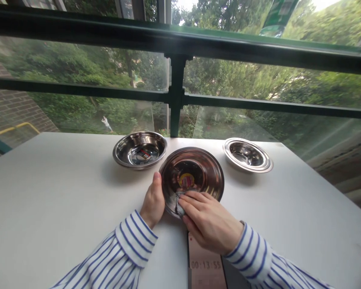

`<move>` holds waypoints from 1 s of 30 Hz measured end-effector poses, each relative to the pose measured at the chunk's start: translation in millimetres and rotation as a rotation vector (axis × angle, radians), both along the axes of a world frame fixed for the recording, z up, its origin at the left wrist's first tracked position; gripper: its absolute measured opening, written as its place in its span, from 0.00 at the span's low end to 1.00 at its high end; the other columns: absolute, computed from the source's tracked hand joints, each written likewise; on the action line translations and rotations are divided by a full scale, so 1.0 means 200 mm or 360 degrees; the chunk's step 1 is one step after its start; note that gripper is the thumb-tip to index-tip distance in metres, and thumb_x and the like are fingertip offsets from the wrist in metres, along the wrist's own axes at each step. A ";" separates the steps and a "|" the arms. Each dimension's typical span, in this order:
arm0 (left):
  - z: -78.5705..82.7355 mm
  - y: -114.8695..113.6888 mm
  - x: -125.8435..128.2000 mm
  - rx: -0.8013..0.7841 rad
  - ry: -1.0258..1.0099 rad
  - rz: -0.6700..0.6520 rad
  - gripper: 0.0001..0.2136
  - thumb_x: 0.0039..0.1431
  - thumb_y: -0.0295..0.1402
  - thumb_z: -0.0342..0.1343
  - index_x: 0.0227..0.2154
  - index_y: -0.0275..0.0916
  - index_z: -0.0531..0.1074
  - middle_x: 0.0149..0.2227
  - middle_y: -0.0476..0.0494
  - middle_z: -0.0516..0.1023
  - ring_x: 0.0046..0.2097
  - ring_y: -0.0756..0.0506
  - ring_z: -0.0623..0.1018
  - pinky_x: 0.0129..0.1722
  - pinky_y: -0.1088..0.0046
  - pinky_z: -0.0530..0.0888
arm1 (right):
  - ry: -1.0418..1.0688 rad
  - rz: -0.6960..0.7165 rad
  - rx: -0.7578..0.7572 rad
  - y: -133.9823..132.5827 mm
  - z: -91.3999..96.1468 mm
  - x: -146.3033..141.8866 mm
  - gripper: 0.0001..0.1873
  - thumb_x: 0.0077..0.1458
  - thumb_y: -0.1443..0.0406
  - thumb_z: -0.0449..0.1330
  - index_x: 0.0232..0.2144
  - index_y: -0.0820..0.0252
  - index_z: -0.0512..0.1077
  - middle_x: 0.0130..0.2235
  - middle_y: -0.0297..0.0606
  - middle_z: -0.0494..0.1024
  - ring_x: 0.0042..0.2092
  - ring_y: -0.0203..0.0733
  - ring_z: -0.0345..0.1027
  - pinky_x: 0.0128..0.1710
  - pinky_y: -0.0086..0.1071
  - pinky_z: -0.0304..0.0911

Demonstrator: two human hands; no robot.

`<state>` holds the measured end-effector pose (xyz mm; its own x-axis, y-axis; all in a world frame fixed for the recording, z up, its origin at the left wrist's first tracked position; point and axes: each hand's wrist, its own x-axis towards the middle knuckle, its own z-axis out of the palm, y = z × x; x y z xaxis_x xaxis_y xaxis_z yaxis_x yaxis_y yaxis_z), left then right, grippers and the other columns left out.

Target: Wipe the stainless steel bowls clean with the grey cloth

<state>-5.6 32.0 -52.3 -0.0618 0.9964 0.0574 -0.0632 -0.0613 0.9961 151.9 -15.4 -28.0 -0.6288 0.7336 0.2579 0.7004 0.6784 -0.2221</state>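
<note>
- The left hand [153,201] sits just below frame centre, gripping the left rim of the middle bowl [198,170]; its thumb lies along the rim and the fingers are hidden under the bowl.
- The right hand [209,220] lies to the right of it, fingers stretched flat, pressing a small grey cloth [179,205] against the inside of the bowl near its lower edge. Only a bit of the cloth shows beneath the fingertips.
- The middle bowl is steel, tilted toward the camera, with a round sticker at its bottom. It stands on the white table [48,192], at the centre of the frame.
- Both sleeves are white with blue stripes.
- A second steel bowl [140,149] stands upright just up and left of the middle one, close to it; it has a sticker inside too.
- A third, smaller bowl [247,154] stands up and right, clearly apart from the middle one.
- At the bottom centre, a phone [206,265] lies flat on the table between the forearms, showing timer digits.
- Behind the table runs a dark railing [176,94] with glass, with trees beyond.
</note>
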 end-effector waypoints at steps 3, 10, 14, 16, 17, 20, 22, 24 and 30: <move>-0.01 0.00 0.00 -0.0021 -0.0034 -0.0028 0.27 0.61 0.50 0.36 0.48 0.36 0.71 0.52 0.45 0.73 0.60 0.45 0.62 0.60 0.68 0.57 | 0.0081 0.0022 0.0057 0.01 -0.03 -0.06 0.22 0.58 0.65 0.48 0.54 0.68 0.62 0.54 0.48 0.69 0.55 0.48 0.59 0.52 0.42 0.60; -0.02 0.01 0.00 0.0010 0.0011 0.0029 0.27 0.60 0.50 0.37 0.48 0.37 0.71 0.53 0.46 0.73 0.60 0.44 0.62 0.61 0.68 0.55 | -0.0105 0.0009 -0.0043 -0.01 0.03 0.03 0.18 0.56 0.66 0.50 0.48 0.62 0.67 0.47 0.43 0.74 0.51 0.47 0.64 0.48 0.42 0.61; -0.02 0.01 0.01 -0.0007 -0.0037 -0.0021 0.27 0.60 0.51 0.36 0.48 0.38 0.71 0.52 0.47 0.73 0.59 0.44 0.64 0.60 0.69 0.58 | -0.0095 -0.0040 -0.0011 -0.02 0.02 0.03 0.17 0.55 0.67 0.50 0.47 0.63 0.68 0.47 0.45 0.75 0.51 0.48 0.64 0.48 0.42 0.61; -0.02 0.01 0.01 -0.0047 -0.0025 0.0020 0.28 0.59 0.51 0.37 0.48 0.37 0.71 0.53 0.46 0.73 0.60 0.45 0.64 0.60 0.69 0.57 | -0.0046 -0.0028 0.0024 -0.02 0.00 0.00 0.20 0.57 0.66 0.49 0.50 0.65 0.66 0.50 0.46 0.72 0.52 0.48 0.62 0.50 0.43 0.60; -0.02 0.01 0.01 -0.0061 -0.0014 0.0040 0.28 0.59 0.51 0.37 0.48 0.37 0.71 0.53 0.46 0.72 0.60 0.45 0.63 0.60 0.69 0.56 | -0.0022 -0.0019 0.0035 -0.01 -0.02 -0.02 0.21 0.57 0.65 0.49 0.52 0.66 0.64 0.52 0.46 0.71 0.53 0.49 0.61 0.50 0.43 0.60; -0.02 0.01 0.00 -0.0056 0.0008 0.0028 0.28 0.59 0.51 0.37 0.48 0.38 0.71 0.52 0.46 0.73 0.60 0.44 0.63 0.61 0.68 0.55 | -0.0013 0.0000 0.0022 0.00 -0.02 -0.04 0.21 0.58 0.64 0.47 0.53 0.66 0.63 0.53 0.45 0.70 0.54 0.49 0.60 0.50 0.43 0.60; -0.02 0.01 0.00 -0.0035 0.0019 0.0012 0.27 0.60 0.51 0.37 0.47 0.37 0.72 0.51 0.46 0.74 0.60 0.44 0.62 0.61 0.68 0.54 | -0.0061 -0.0001 -0.0024 0.00 0.00 -0.02 0.20 0.58 0.65 0.48 0.51 0.65 0.65 0.51 0.44 0.71 0.53 0.49 0.62 0.49 0.42 0.60; 0.00 0.01 0.01 -0.0032 0.0051 0.0046 0.28 0.60 0.51 0.37 0.46 0.36 0.72 0.51 0.45 0.75 0.61 0.44 0.61 0.62 0.67 0.52 | -0.0112 -0.0015 -0.0078 0.00 0.04 0.02 0.18 0.56 0.66 0.49 0.47 0.63 0.68 0.48 0.43 0.74 0.50 0.48 0.64 0.47 0.41 0.60; 0.00 0.01 0.01 -0.0078 0.0091 0.0135 0.28 0.58 0.52 0.39 0.46 0.37 0.72 0.53 0.45 0.72 0.62 0.44 0.58 0.62 0.68 0.50 | -0.0117 -0.0025 -0.0104 -0.01 0.05 0.03 0.17 0.56 0.66 0.49 0.46 0.63 0.69 0.47 0.42 0.75 0.50 0.47 0.64 0.48 0.41 0.60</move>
